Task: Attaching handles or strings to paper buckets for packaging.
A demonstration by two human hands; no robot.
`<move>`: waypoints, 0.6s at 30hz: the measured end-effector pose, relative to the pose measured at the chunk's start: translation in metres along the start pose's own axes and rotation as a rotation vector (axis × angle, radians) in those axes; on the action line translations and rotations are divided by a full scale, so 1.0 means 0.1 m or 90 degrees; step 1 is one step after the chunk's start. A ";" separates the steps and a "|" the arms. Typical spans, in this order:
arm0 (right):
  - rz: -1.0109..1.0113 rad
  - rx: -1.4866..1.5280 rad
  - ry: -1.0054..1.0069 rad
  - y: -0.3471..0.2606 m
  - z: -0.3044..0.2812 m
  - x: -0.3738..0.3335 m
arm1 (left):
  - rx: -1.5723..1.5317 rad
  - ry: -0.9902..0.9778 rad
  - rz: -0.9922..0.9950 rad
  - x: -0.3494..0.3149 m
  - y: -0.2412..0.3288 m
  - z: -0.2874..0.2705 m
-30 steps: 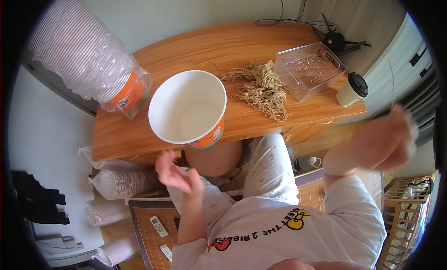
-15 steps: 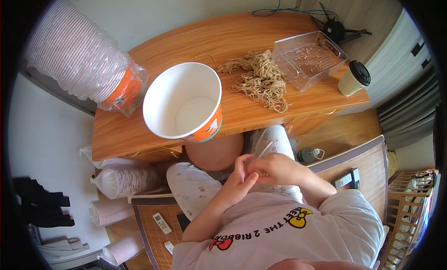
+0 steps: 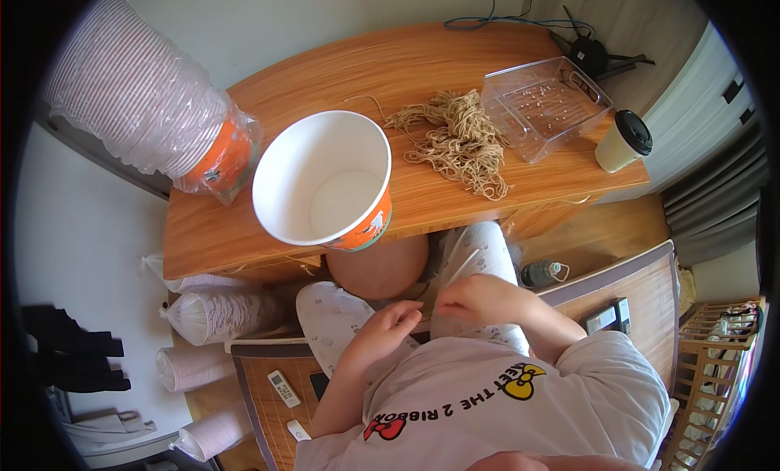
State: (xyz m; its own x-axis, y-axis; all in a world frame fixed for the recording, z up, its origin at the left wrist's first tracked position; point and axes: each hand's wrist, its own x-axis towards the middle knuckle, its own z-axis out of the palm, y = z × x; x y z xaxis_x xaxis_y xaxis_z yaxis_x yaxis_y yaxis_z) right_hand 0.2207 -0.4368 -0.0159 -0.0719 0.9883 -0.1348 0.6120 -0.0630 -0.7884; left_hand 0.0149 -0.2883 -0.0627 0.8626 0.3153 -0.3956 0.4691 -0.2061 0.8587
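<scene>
Both hands are above my lap, with a gap between them. My right hand [image 3: 479, 299] is closed, its fingers curled around a thin white stick [image 3: 466, 264] that points up past the knuckles; its exact kind is too small to tell. My left hand [image 3: 390, 329] lies over my left thigh, fingers loosely stretched toward the right hand, and no object shows in it. On the desk ahead stands a large white paper bucket [image 3: 321, 178] with an orange outside, mouth tilted toward me. To its right lies a tangled heap of tan string [image 3: 459, 142].
A clear plastic tray [image 3: 544, 105] with small bits inside, a lidded paper cup [image 3: 624, 142] and a black router [image 3: 588, 56] occupy the desk's right. A wrapped stack of buckets [image 3: 146, 97] leans at left. Below are bagged stacks [image 3: 227, 315] and a remote control [image 3: 283, 389].
My hands have come apart; the left has drawn back to the left and down. My right hand still has the thin white stick. The view has shifted slightly.
</scene>
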 end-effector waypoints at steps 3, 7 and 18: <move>-0.077 -0.054 0.012 -0.07 0.14 0.09 | -0.169 0.047 0.138 0.04 0.12 0.18; -0.067 0.034 0.016 -0.08 0.11 0.13 | -0.219 -0.043 0.080 0.09 0.18 0.21; -0.264 -0.037 0.267 -0.20 -0.09 0.23 | -0.288 0.004 0.122 -0.09 0.26 -0.05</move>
State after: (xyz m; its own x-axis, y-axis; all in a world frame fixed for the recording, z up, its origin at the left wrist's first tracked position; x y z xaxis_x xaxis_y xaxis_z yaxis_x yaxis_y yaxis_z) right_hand 0.2143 -0.4118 0.0024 -0.0049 0.9002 0.4355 0.6427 0.3365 -0.6883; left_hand 0.0186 -0.2920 -0.0355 0.9239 0.3162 -0.2154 0.1711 0.1620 0.9718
